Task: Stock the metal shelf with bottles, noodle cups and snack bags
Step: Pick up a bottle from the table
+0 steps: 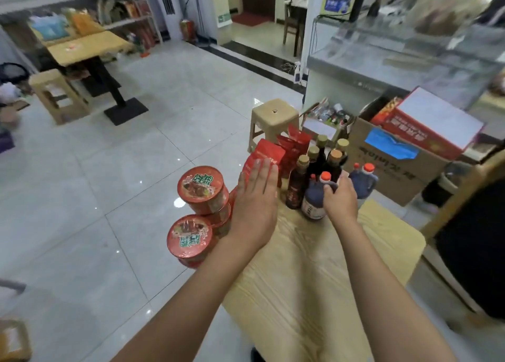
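Observation:
On a light wooden table (314,266) stand red noodle cups (202,189) stacked at its left edge, red snack bags (266,156) at the far end, and several dark bottles (300,181) with tan or orange caps. My left hand (255,197) hovers flat with fingers spread, right beside the noodle cups and just before the snack bags, holding nothing. My right hand (340,197) is closed around the handle of a squat dark jug with an orange cap (314,200). A white metal shelf (82,8) with goods stands far back left.
A beige plastic stool (273,118) stands beyond the table. An open cardboard box (393,159) with a red carton sits to the right, next to a glass counter (396,58). Another wooden table (87,47) and stool (54,93) are back left. Tiled floor lies between.

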Demonstrator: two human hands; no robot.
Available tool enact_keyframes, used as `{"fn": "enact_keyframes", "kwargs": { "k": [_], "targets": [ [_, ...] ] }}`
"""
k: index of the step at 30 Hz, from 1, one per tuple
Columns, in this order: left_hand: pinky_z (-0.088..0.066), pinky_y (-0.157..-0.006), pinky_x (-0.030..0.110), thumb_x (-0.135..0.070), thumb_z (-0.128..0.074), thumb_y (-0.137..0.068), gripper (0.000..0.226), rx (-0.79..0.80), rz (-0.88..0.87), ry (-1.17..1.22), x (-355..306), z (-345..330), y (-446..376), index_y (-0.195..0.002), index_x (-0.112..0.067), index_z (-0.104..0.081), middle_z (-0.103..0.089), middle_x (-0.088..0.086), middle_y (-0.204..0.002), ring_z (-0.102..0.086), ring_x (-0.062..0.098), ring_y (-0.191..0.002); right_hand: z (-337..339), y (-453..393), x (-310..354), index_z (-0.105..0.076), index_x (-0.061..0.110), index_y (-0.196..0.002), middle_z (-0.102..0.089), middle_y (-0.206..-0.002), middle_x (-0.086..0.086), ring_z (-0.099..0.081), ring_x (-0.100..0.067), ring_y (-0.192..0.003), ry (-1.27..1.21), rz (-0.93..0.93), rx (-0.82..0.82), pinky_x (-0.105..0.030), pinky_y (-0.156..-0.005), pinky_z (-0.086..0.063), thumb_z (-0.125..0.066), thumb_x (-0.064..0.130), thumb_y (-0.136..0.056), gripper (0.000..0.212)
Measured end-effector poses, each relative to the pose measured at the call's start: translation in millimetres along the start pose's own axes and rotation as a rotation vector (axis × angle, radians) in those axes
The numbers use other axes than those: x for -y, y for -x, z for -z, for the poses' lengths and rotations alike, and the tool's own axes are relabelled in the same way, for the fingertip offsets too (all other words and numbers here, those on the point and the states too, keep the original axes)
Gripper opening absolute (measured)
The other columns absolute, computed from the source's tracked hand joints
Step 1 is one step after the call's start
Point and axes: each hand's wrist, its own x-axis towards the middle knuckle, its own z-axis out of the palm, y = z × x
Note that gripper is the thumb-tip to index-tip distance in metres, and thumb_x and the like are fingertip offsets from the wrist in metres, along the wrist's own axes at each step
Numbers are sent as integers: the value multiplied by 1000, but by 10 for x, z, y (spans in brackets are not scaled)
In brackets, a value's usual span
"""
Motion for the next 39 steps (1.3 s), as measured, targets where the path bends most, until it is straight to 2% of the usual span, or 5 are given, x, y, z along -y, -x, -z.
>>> {"fn": "enact_keyframes", "kwargs": {
  "k": [14, 21, 33, 36, 39],
  "targets": [
    [2, -119, 30, -30, -31, -105, 60, 110, 30, 147, -106, -88, 72, -156, -14, -4, -8, 2, -164, 1, 16, -151, -157, -85, -290, -54, 13, -83, -58, -91, -10, -57, -31, -90, -69, -135, 126, -35, -72, -39, -60, 27, -94, 20],
    [-6, -121, 33, -23, -37, -102, 61, 206, -26, 189, -179, -69, 268, -156, -14, -8, -13, 2, -163, -5, 17, -150, 22, 502, -346, -57, 9, -85, -55, -96, -13, -51, -26, -85, -314, -294, 41, -33, -74, -37, -53, 25, -99, 21],
    [-39, -111, 39, -49, -83, -70, 99, 275, 95, 777, 14, 387, 755, -149, -32, -25, -39, -11, -151, -40, 7, -136, 957, 1603, 1010, -63, 17, -89, -67, -86, -2, -63, -16, -80, -746, 127, 108, -29, -66, -50, -54, 33, -99, 21],
    [-43, -87, 4, -44, -87, -67, 87, 159, 204, 920, 276, 741, 976, -132, -45, -29, -43, -33, -128, -43, -24, -111, 878, 1850, 1548, -67, 17, -103, -72, -102, -3, -68, -20, -97, -856, 180, 234, -36, -83, -56, -54, 35, -99, 23],
    [-44, -75, 4, -41, -90, -63, 99, -26, 353, 936, 625, 1142, 1236, -139, -47, -27, -48, -31, -124, -48, -18, -102, 686, 2200, 2128, -67, 12, -105, -72, -100, -3, -68, -19, -96, -930, 265, 400, -36, -87, -55, -50, 32, -101, 26]
  ]
}}
